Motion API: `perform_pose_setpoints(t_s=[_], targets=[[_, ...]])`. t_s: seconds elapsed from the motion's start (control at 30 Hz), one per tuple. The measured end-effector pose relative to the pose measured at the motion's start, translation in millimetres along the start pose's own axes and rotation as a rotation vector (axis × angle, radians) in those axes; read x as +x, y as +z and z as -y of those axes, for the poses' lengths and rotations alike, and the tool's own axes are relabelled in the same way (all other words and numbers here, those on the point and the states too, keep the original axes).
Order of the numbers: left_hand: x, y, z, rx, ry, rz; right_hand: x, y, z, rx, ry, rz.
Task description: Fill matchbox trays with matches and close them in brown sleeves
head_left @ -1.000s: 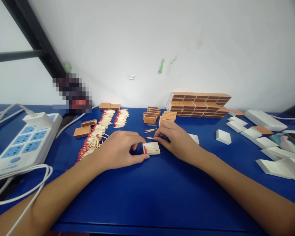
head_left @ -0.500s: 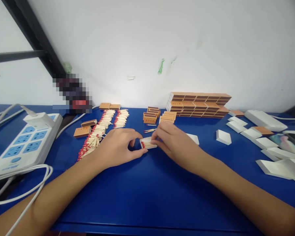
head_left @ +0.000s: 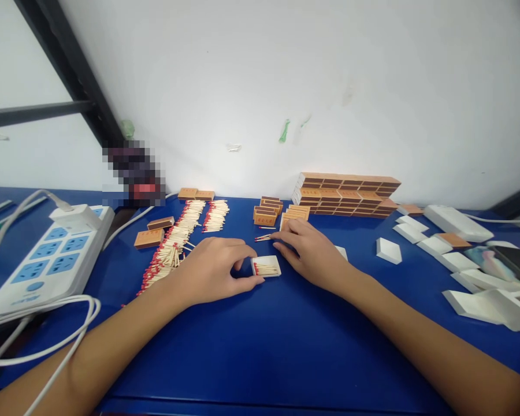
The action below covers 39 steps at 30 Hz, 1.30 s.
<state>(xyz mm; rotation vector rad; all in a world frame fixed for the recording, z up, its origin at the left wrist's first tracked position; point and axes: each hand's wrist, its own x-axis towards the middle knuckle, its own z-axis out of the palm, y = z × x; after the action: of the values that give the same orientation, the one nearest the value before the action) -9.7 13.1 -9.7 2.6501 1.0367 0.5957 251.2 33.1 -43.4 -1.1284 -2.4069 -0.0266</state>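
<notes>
A small white matchbox tray (head_left: pixel 275 263) lies on the blue table with several red-tipped matches (head_left: pixel 265 269) inside. My left hand (head_left: pixel 212 268) spans its left end, thumb at the near edge and index finger at the far corner. Just behind the tray are a few loose matches (head_left: pixel 262 237). The index fingertip of my right hand (head_left: pixel 307 251) meets their right ends, while its thumb stays apart from the fingers. Left of my left hand spreads a long heap of matches (head_left: pixel 167 254), with a smaller pile (head_left: pixel 215 216) beside it.
Closed matchboxes (head_left: pixel 346 196) are stacked against the wall, and brown sleeves (head_left: pixel 266 214) stand in front. White trays (head_left: pixel 435 245) lie at the right near a phone (head_left: pixel 517 263). A power strip (head_left: pixel 52 254) with a looping white cable sits at the left.
My right hand has left the tray and moved back to the loose matches behind it. The matches inside the tray are now uncovered. My left hand stays at the tray's left end.
</notes>
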Motion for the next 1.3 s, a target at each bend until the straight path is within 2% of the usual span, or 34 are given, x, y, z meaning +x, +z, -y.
perform_pose_setpoints(t_s=[0.3,0.53,0.77,1.07,1.3], targets=[[-0.2,1.6,-0.7,0.002,0.018,-0.002,-0.9,-1.8,13.5,0.032,0.002,0.041],[0.5,2.7,1.8,0.005,0.02,0.031,13.1,8.1,10.4,0.093,0.002,-0.02],[0.9,4.8,2.3,0.001,0.025,0.018,18.6,10.0,9.4,0.121,0.035,0.0],[2.4,3.2,-0.2,0.006,0.024,0.026,20.4,8.1,9.6,0.003,0.079,0.067],[1.1,3.0,1.5,-0.004,0.023,0.009,18.9,7.9,6.5,0.008,0.092,0.044]])
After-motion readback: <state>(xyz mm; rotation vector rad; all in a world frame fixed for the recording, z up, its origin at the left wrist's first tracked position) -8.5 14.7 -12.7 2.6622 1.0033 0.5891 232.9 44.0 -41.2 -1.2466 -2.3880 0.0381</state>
